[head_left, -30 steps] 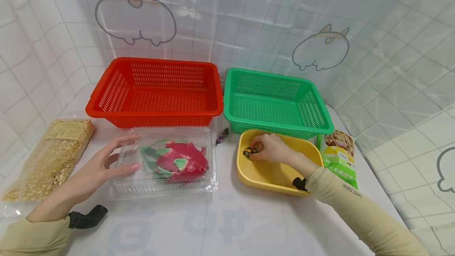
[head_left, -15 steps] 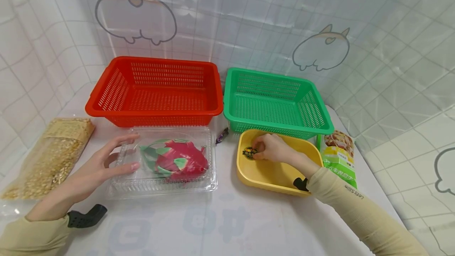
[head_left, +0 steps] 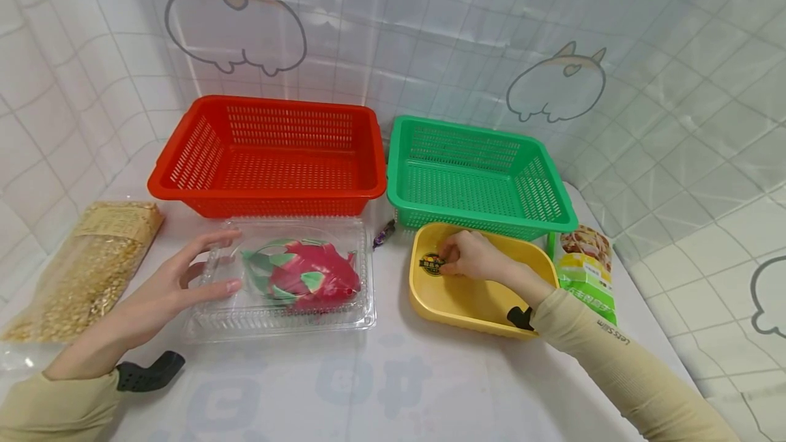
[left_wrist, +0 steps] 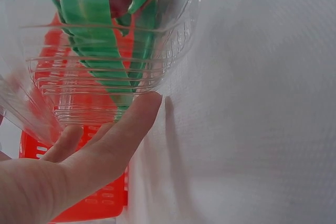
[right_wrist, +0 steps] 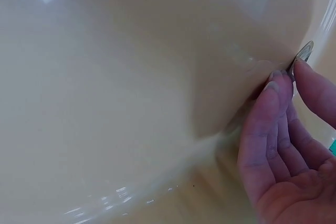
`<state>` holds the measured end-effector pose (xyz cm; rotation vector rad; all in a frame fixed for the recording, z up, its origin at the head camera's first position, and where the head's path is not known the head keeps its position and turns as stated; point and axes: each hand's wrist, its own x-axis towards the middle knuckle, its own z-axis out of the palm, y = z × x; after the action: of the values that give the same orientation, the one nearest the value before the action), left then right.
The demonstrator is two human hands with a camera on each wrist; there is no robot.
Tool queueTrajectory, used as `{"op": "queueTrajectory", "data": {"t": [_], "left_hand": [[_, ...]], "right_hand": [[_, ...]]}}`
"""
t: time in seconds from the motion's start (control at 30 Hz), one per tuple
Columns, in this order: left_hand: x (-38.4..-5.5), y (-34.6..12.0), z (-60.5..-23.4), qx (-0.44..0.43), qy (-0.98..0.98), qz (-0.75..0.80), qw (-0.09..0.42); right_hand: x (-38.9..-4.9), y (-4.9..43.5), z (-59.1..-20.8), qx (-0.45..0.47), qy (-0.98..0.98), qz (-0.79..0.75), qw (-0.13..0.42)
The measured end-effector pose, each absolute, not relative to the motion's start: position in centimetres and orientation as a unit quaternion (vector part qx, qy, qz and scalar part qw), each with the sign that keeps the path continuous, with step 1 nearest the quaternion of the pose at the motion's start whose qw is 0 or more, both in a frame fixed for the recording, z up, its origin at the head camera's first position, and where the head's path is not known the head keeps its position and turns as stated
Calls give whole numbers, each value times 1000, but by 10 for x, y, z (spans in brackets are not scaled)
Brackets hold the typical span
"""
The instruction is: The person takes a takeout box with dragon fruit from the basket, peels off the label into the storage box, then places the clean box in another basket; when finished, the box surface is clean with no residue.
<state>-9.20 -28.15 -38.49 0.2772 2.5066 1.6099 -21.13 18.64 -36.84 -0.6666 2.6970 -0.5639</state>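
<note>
A clear plastic clamshell box sits on the table with a red and green dragon fruit inside it. My left hand rests at the box's left end, thumb and fingers spread; in the left wrist view a fingertip meets the ridged box wall. My right hand is down inside a yellow tub. Its thumb and fingers pinch a thin round black-and-gold label, seen nearly edge-on in the right wrist view. The fingers hide part of the label.
Behind stand a red basket and a green basket. A small dark wrapped candy lies between box and tub. At far left is a bag of grains; a green and yellow snack packet lies at right.
The label in my right hand has turned slightly, showing more of its printed face. Both hands otherwise stay nearly where they were.
</note>
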Motion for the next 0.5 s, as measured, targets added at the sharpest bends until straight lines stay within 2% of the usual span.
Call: {"op": "queueTrajectory", "data": {"t": [0.5], "left_hand": [[-92,-280,-384,89,837,535,74]], "right_hand": [[-209,189,-367,-237,940,-193,154]]}}
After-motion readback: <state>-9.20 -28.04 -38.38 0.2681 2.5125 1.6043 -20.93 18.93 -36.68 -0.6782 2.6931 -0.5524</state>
